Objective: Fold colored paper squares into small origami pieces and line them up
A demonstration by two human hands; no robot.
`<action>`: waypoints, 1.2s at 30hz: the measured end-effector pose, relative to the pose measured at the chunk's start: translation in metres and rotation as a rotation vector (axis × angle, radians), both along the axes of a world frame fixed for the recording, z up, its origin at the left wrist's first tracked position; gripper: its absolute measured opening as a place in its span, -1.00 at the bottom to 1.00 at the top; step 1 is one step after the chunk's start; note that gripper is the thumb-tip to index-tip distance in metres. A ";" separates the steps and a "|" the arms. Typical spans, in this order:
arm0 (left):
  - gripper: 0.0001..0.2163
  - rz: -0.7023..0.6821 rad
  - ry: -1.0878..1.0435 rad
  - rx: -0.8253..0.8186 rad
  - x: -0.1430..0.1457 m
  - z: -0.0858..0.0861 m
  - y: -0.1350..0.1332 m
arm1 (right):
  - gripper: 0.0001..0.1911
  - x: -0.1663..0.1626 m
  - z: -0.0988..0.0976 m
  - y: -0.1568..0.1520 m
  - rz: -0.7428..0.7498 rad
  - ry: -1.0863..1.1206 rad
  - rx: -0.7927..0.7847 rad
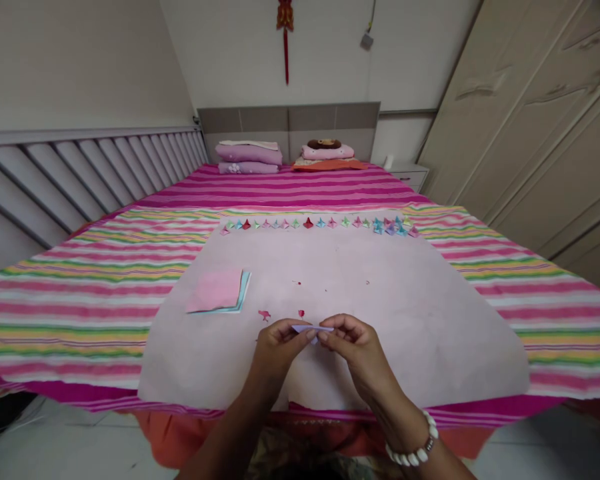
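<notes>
My left hand [279, 348] and my right hand [353, 347] meet over the near edge of a pale pink board [380, 307] lying on the bed. Both pinch a small folded piece of pale lilac paper [312, 329] between fingertips, the left at its left end, the right at its right end. A white bead bracelet circles my right wrist. A stack of pink and light blue paper squares [219, 292] lies to the left of my hands. Along the far edge of the board runs a row of several small coloured folded paper shapes [320, 224].
The bed has a striped pink, yellow and green sheet [105, 293]. Tiny red paper scraps [265, 315] lie just beyond my hands. Folded bedding and pillows [250, 157] sit at the headboard. A slatted rail stands at left, wardrobe doors [540, 120] at right.
</notes>
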State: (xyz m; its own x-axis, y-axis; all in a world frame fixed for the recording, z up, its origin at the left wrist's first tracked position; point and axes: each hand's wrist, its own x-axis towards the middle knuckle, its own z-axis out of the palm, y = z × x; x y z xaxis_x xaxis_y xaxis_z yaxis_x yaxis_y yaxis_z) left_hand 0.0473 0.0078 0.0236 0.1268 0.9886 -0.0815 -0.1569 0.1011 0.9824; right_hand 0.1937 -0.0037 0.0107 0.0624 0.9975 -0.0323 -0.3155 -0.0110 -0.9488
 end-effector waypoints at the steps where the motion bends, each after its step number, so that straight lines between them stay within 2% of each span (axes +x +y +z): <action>1: -0.87 -0.008 0.013 0.015 -0.001 0.000 0.000 | -0.77 0.000 0.000 0.000 0.007 0.008 -0.002; 4: -0.91 -0.039 0.047 0.053 -0.003 -0.001 -0.001 | -0.75 -0.001 0.001 -0.001 0.032 0.018 -0.015; 9: -0.87 -0.108 0.063 0.086 -0.003 -0.002 -0.002 | -0.83 0.001 0.001 0.001 0.049 -0.022 0.025; 14: -0.79 -0.072 0.075 0.085 -0.003 -0.005 -0.003 | -0.88 0.002 0.000 0.000 0.042 -0.023 0.048; 19: -0.71 -0.047 -0.049 0.039 -0.002 -0.011 -0.003 | -0.93 0.003 0.000 -0.001 0.066 -0.026 0.076; 25: -0.72 -0.008 -0.142 -0.090 0.004 -0.012 -0.004 | -0.96 0.002 -0.002 -0.002 -0.023 -0.060 0.118; 29: -0.79 0.003 -0.194 -0.169 0.006 -0.015 -0.004 | -0.93 0.003 -0.001 -0.003 -0.042 -0.075 0.145; 36: -0.83 -0.081 -0.175 -0.092 -0.002 -0.019 0.001 | -0.78 0.005 0.007 -0.004 0.094 0.000 0.014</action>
State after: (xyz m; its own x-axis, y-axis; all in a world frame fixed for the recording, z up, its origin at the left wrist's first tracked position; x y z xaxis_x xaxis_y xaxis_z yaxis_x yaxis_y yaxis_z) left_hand 0.0448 0.0089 0.0042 0.2254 0.9641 -0.1407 -0.3120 0.2082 0.9270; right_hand 0.1984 -0.0074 0.0180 -0.0314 0.9993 -0.0181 -0.3136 -0.0271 -0.9492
